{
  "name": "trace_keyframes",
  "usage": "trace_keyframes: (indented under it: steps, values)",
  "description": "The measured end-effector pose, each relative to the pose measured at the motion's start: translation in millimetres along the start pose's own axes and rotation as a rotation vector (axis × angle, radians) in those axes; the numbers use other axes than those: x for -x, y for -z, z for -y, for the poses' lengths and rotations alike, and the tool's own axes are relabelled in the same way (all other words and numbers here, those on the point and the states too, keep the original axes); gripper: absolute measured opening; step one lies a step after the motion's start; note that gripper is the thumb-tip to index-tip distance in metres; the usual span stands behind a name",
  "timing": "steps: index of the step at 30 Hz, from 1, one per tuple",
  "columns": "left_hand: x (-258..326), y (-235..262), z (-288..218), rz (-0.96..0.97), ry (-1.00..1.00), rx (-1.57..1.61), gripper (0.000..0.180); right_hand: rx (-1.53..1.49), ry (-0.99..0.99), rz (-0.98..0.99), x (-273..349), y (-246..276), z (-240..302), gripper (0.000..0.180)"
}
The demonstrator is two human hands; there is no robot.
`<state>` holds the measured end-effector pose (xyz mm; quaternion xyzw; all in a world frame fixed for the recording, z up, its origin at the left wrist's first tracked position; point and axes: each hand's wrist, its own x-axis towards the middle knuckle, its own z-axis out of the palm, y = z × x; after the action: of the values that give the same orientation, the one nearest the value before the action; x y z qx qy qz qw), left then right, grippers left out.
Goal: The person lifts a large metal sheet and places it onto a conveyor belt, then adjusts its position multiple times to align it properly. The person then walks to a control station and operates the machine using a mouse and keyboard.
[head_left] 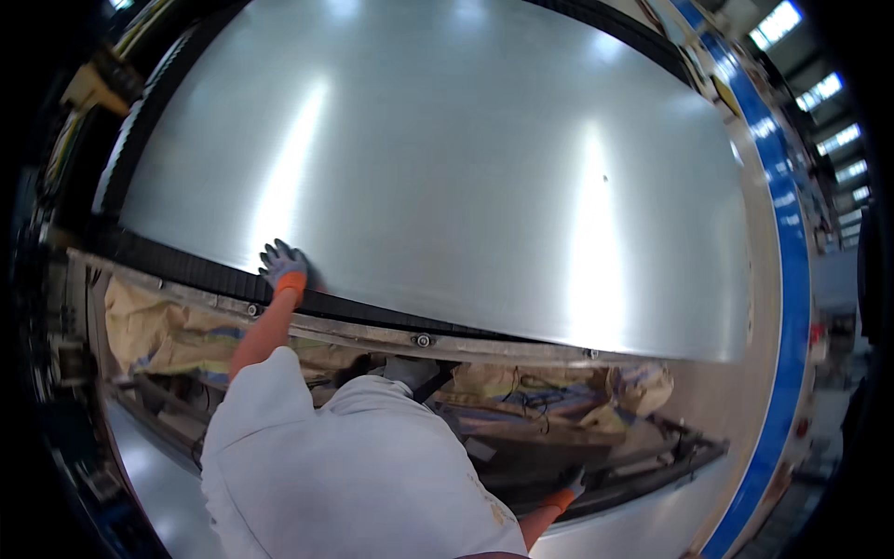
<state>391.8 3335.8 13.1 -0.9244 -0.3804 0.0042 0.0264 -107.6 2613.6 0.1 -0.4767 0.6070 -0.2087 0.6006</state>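
A large, shiny metal sheet point(447, 177) lies flat in front of me. My left hand point(282, 265), in a grey glove with an orange cuff, has its fingers spread on the sheet's near edge, toward the left. Low on the right is my right hand point(575, 483), gloved the same way, by a dark frame rail point(643, 473). It is small and blurred, so its grip does not show. Beside that rail lies a second metal sheet point(633, 522), partly hidden by my body.
A metal beam with round rollers point(424, 341) runs along the near side of the large sheet. Below it hang tan, blue-striped woven sacks point(168, 326) and dark cables point(533, 401). Machinery point(93, 88) stands at the left. A blue floor stripe point(792, 270) curves down the right side.
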Motion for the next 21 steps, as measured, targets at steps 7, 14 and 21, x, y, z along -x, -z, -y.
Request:
trace_keyframes:
  steps: [7, 14, 21]
  values:
    - [69, -25, -40, -0.103, 0.443, 0.710, 0.083, 0.099, 0.055, 0.179, -197, -64, 121, 0.044]
    - [162, 15, -100, 0.091, 0.892, 1.330, 0.066, 0.371, 0.386, 0.196, -278, -148, 270, 0.040]
    - [228, -20, -144, 0.362, 1.044, 1.768, 0.046, 0.635, 0.654, 0.186, -354, -160, 307, 0.036]
